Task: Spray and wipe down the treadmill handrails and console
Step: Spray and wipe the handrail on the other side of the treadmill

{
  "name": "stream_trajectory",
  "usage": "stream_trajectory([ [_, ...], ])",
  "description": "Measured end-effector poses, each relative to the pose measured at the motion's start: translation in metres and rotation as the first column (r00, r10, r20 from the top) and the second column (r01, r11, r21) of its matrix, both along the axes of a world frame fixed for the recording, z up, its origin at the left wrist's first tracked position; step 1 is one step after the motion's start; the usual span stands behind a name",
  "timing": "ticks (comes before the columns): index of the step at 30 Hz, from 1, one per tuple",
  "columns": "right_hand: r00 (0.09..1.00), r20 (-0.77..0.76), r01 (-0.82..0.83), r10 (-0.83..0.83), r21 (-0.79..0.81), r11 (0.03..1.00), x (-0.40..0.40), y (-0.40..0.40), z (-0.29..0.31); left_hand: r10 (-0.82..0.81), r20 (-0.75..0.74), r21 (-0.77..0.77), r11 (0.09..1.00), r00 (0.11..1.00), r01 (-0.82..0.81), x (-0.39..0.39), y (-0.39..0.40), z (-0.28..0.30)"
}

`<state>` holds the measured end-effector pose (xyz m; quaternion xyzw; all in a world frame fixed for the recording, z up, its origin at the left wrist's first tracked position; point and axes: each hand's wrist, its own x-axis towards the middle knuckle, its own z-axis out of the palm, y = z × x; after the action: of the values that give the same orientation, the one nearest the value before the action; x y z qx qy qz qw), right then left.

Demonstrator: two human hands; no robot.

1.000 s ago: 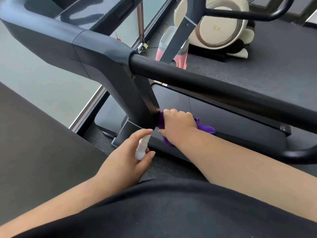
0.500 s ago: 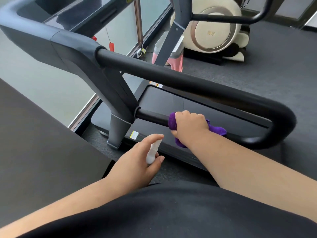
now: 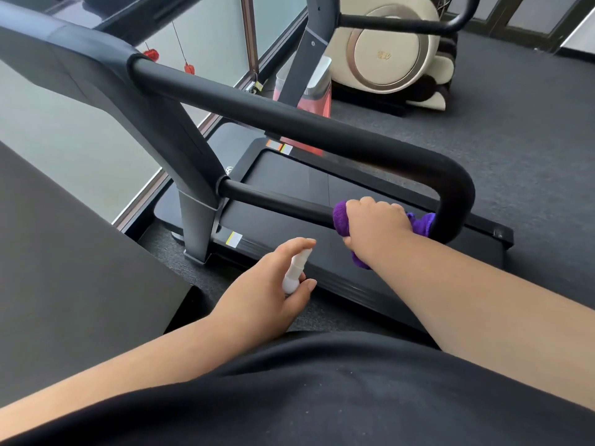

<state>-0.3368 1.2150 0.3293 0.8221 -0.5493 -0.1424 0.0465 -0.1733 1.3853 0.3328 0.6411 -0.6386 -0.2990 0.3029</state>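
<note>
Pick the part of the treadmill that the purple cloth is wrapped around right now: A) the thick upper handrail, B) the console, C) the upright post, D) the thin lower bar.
D: the right hand grips the purple cloth around the thin lower bar, near the bend up to the upper handrail.

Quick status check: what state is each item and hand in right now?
purple cloth: wrapped round the lower handrail bar, gripped
lower handrail bar: being wiped near its curved end
right hand: gripping the cloth on the bar
spray bottle: held, clear of the bar
left hand: holding the bottle
</note>
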Motion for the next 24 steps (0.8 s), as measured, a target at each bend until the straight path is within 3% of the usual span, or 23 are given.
stream_trajectory([
  [8, 0.977, -0.215, 0.030, -0.014, 0.075, 0.997, -0.015, 0.001, 0.020, 0.032, 0.004, -0.005, 0.999, 0.999, -0.032, -0.019, -0.001, -0.001],
  [11, 0.987, -0.163, 0.021, -0.011, 0.056, 0.998, -0.019, 0.004, 0.020, 0.037, 0.007, -0.007, 0.999, 0.999, -0.036, -0.018, 0.001, -0.002],
  [15, 0.995, -0.071, -0.073, 0.067, -0.088, 0.993, -0.026, 0.012, 0.008, 0.050, 0.019, 0.001, 0.999, 0.999, -0.050, -0.008, 0.005, -0.002],
  [24, 0.995, -0.060, -0.087, 0.074, -0.254, 0.963, -0.019, 0.016, -0.018, 0.040, 0.044, 0.028, 0.999, 0.998, -0.041, 0.029, 0.005, -0.006],
])
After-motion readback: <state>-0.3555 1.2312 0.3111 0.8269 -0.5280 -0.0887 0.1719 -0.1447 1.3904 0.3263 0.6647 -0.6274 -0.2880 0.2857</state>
